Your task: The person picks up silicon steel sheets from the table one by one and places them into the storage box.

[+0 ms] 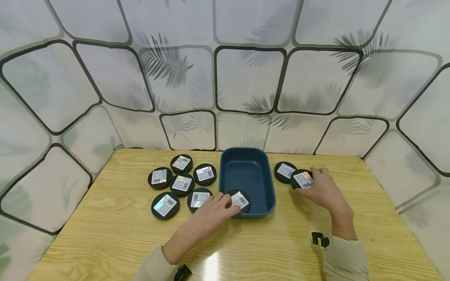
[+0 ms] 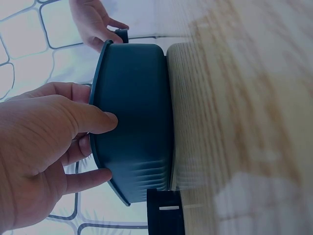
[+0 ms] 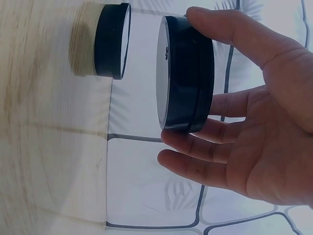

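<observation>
My left hand (image 1: 216, 210) is at the near left corner of a blue plastic bin (image 1: 247, 153). In the left wrist view its thumb lies across the outside of the bin's wall, and other fingers reach behind the rim. One round black tin (image 1: 240, 201) with a silver barcode label lies inside the bin beside those fingertips. Whether they touch or grip it is hidden. Right of the bin, my right hand (image 1: 325, 189) grips another round black tin (image 3: 190, 73) by its edge, raised off the table. Just beyond stands a labelled tin (image 1: 284, 171).
Several labelled black tins (image 1: 182, 184) are grouped on the wooden table (image 1: 105, 226) left of the bin; one tin (image 1: 199, 199) sits close by my left hand. Behind the table hangs a patterned curtain (image 1: 249, 78).
</observation>
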The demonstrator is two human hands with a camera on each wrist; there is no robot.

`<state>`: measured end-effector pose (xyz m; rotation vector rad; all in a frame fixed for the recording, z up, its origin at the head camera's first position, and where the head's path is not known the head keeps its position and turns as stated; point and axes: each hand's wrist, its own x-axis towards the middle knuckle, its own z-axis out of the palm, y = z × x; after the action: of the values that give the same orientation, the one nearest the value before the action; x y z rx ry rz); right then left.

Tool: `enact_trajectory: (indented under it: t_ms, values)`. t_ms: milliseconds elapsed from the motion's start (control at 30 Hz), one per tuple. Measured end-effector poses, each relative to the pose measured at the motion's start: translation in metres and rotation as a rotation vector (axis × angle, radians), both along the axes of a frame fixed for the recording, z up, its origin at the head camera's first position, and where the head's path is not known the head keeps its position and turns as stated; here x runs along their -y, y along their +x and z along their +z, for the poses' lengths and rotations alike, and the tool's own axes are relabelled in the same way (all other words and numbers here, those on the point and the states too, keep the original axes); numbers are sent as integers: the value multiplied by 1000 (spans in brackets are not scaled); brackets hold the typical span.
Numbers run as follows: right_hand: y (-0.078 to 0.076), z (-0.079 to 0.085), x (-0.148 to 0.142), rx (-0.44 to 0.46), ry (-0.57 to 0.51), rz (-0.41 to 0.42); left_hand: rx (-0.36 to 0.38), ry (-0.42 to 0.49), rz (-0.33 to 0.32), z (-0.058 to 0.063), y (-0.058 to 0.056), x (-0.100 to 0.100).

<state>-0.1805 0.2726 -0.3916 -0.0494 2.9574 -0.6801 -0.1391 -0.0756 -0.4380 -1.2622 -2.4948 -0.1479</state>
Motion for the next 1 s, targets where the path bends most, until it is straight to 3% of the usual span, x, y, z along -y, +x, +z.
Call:
enact_trajectory:
  t_ms: [1000]
  values:
    - [3,4,9,-47,6,10,9,12,-1,0,0,0]
